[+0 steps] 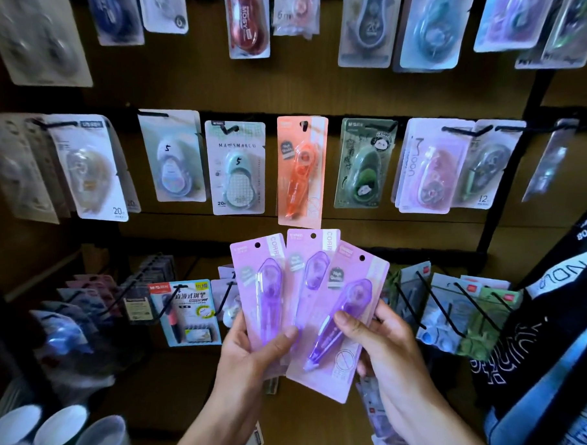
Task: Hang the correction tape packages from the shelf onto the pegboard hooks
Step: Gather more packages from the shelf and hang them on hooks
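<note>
Three purple correction tape packages point(309, 302) fanned out, held up in front of pegboard point(185, 89), just below orange package point(301, 169) hanging on hook point(304, 125). Left hand point(254, 353) pinches left two, thumb on front. Right hand point(379, 341) grips rightmost one. Hands close together.

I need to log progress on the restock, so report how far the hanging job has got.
Done: the hooks above already carry many packages, including an orange correction tape package straight above the hands. In hand: three purple correction tape packages fanned out, the left hand holding two and the right hand pinching the frontmost. Left: all three still need hanging; none of their holes is on a hook.
</note>
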